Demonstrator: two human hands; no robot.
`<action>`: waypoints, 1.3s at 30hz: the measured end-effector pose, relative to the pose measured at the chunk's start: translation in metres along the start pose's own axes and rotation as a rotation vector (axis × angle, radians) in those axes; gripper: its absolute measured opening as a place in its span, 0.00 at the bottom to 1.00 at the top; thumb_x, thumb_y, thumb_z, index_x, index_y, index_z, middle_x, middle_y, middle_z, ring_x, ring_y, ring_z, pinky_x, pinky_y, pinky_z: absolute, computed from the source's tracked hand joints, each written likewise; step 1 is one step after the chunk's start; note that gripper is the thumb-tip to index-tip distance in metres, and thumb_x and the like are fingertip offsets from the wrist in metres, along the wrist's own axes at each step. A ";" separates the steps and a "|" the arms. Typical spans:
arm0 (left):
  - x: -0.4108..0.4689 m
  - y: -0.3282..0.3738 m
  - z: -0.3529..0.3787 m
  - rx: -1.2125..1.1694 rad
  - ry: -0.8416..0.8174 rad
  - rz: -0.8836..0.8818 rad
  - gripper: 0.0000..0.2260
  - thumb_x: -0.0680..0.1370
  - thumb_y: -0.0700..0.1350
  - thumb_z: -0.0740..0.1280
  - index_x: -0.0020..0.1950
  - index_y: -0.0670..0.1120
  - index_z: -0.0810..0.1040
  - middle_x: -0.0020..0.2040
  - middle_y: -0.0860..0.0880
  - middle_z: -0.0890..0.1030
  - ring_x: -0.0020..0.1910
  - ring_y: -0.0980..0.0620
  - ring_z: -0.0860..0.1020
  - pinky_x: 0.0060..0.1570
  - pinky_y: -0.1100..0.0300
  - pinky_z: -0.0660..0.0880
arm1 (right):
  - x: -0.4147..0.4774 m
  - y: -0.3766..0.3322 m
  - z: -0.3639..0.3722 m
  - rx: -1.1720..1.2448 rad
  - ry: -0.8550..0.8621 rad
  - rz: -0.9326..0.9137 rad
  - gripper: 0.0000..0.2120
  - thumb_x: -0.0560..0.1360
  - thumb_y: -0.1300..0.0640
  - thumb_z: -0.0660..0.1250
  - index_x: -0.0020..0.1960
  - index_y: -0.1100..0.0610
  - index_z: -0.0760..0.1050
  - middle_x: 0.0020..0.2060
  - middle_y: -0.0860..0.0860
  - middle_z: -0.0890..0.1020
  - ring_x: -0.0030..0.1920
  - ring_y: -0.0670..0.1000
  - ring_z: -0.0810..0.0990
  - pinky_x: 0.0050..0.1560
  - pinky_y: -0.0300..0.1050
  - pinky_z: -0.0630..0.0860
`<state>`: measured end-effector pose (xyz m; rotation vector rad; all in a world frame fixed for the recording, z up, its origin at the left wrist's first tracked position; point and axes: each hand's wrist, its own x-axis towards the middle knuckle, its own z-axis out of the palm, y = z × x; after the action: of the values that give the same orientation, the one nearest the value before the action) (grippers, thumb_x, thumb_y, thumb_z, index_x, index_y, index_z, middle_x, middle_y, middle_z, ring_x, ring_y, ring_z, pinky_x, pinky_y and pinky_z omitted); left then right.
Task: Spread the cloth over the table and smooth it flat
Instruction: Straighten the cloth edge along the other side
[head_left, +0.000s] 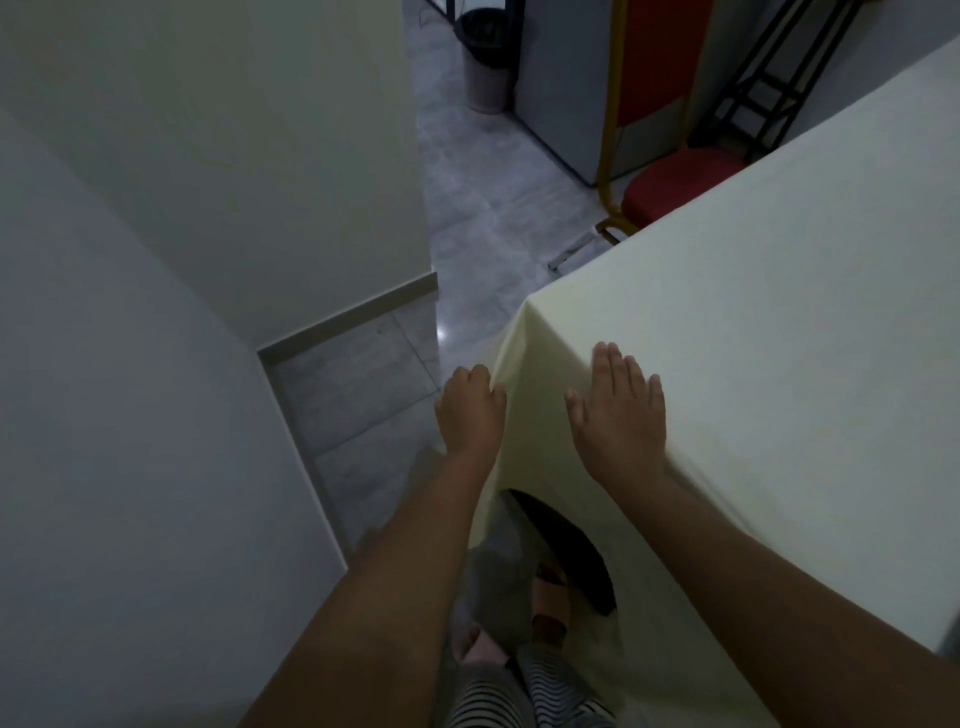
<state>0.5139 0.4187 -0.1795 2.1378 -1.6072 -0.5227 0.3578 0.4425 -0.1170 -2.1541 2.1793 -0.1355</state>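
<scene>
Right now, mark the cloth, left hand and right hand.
cloth (753, 312): head view, bare top surface.
left hand (470, 410): head view, back of hand.
right hand (621, 415): head view, back of hand.

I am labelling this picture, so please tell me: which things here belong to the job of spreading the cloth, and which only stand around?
Job: yellow cloth, left hand gripping its hanging edge, right hand flat on top.
Around: red chair, bin.
</scene>
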 end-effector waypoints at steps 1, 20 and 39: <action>-0.002 -0.002 0.000 -0.044 0.010 0.012 0.06 0.77 0.44 0.63 0.45 0.41 0.71 0.48 0.41 0.74 0.46 0.40 0.74 0.42 0.49 0.71 | 0.000 -0.001 0.000 0.003 0.008 0.004 0.29 0.79 0.47 0.57 0.76 0.60 0.57 0.73 0.58 0.64 0.73 0.58 0.62 0.72 0.59 0.54; 0.004 0.053 0.001 -0.564 -0.236 -0.223 0.29 0.77 0.51 0.64 0.75 0.50 0.55 0.64 0.44 0.75 0.58 0.43 0.76 0.53 0.53 0.74 | 0.008 0.008 -0.008 0.238 -0.067 0.038 0.23 0.81 0.55 0.52 0.76 0.57 0.58 0.75 0.53 0.62 0.75 0.53 0.57 0.75 0.52 0.51; -0.026 0.002 0.065 0.062 -0.224 -0.175 0.21 0.82 0.41 0.52 0.76 0.46 0.58 0.59 0.40 0.78 0.56 0.40 0.78 0.52 0.50 0.72 | -0.011 -0.002 -0.001 0.036 -0.065 -0.012 0.31 0.81 0.43 0.46 0.77 0.59 0.47 0.77 0.56 0.51 0.77 0.54 0.48 0.75 0.53 0.40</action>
<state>0.4707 0.4362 -0.2322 2.3505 -1.5752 -0.8024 0.3595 0.4531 -0.1154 -2.1214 2.1128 -0.1029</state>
